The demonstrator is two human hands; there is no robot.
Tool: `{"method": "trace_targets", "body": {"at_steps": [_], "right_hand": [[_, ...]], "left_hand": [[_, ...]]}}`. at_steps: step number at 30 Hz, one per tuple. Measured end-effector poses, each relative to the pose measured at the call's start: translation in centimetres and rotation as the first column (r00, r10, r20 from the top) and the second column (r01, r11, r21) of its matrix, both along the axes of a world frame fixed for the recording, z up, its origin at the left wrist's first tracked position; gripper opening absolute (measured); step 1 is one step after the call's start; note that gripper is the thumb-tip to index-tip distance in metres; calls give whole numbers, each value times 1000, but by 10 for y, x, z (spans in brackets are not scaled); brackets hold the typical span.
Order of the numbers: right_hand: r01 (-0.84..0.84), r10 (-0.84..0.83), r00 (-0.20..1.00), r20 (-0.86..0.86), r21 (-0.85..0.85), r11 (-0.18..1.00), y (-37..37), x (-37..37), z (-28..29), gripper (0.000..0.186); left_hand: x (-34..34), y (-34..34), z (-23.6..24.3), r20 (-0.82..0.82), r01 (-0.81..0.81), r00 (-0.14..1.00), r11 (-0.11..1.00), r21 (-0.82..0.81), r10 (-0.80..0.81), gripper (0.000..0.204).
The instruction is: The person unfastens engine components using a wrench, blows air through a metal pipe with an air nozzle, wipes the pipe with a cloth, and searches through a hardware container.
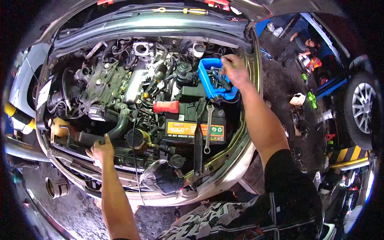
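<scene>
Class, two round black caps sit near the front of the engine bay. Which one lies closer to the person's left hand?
The larger black cap beside the hose is closer to the left hand; the smaller cap sits further right.

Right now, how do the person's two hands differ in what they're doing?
The right hand reaches far across into the blue tray of small tools; the left hand rests near, on the car's front frame by a black hose. The right hand's fingers curl over the tray, the left's lie flatter. Both are bare.
</scene>
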State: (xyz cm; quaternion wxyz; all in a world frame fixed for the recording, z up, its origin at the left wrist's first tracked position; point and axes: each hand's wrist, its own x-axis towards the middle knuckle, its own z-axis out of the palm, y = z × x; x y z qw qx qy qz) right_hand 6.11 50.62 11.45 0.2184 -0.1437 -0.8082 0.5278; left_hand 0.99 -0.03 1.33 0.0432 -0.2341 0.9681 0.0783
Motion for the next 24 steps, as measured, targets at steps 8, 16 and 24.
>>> {"method": "trace_targets", "body": {"at_steps": [8,16,24], "right_hand": [[-568,-72,684,726,592,572,-7,37,22,70],[-213,-62,897,439,549,808,44,21,25,35],[-13,31,988,152,-115,993,109,47,31,24]], "left_hand": [[7,7,12,5,-6,1000,1000,1,6,66],[3,-17,-15,-183,188,967,981,45,-177,73],[7,32,39,-632,395,739,910,127,-232,54]]}}
